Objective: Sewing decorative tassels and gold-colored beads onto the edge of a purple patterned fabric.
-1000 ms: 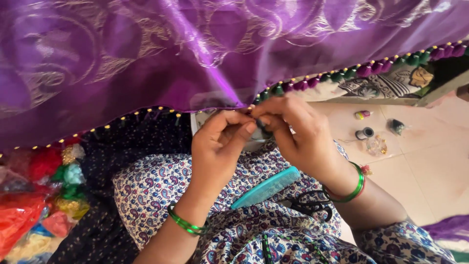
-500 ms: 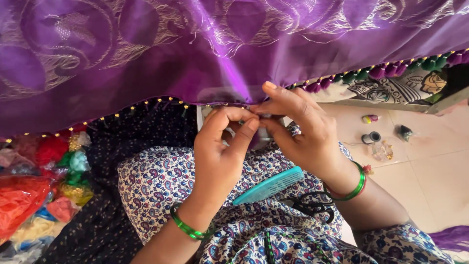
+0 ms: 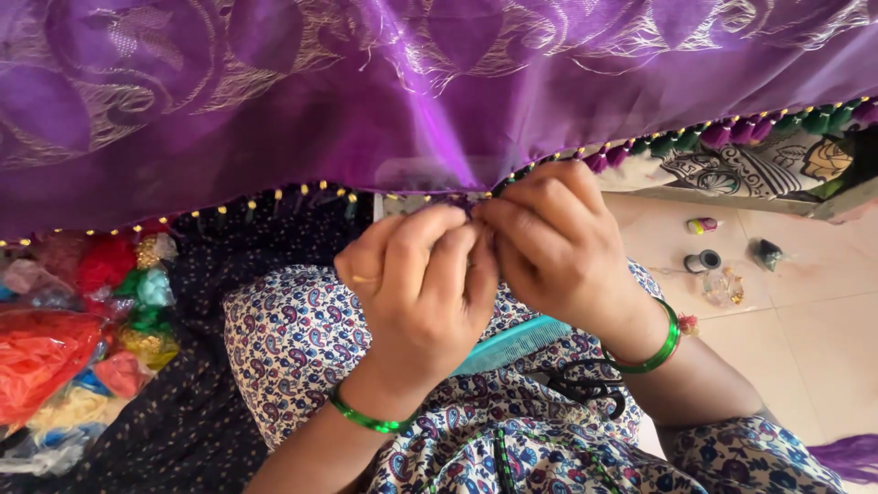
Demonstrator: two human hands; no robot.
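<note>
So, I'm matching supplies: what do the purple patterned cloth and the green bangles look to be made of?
The purple patterned cloth looks like silk or satin: glossy sheen, soft folds, woven golden motifs. The green bangles look like glass or glossy plastic: thin rigid rings with bright highlights; which one, I cannot tell.

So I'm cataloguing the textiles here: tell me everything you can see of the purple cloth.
The purple cloth looks like shiny silk, woven with pale gold scroll motifs. It hangs draped across the top of the view. Its lower hem carries small yellow beads on the left and purple and green tassels on the right. The left hand and right hand pinch the hem together at the middle.
</note>
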